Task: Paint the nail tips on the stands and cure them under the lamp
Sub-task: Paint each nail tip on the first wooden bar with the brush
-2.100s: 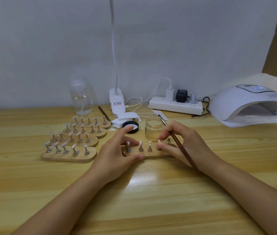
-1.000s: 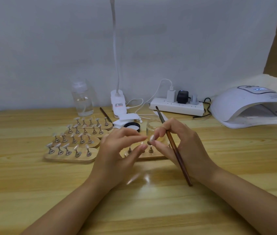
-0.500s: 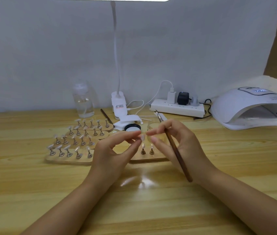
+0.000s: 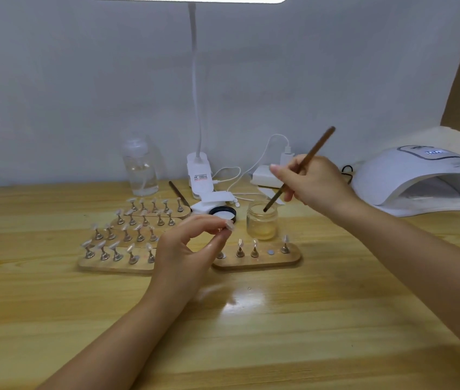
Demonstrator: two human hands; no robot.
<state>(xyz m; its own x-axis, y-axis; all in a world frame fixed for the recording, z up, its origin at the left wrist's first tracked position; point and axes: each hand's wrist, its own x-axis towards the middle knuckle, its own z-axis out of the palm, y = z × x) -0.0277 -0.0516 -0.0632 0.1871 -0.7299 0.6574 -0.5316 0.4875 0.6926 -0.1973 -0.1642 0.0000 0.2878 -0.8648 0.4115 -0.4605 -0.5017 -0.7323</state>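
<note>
Right hand (image 4: pixel 314 180) has lifted its brush (image 4: pixel 299 169) into the jar (image 4: pixel 261 220) on the wooden table (image 4: pixel 251 333).

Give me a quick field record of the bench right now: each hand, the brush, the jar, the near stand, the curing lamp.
left hand: raised above the table, pinching a nail tip on its small holder
right hand: grip on the brush
brush: tilted, tip dipped in the jar
jar: open, its lid lying beside it
near stand: three holders standing, one bare magnet spot showing
curing lamp: far right, display lit, nothing visible inside
</note>
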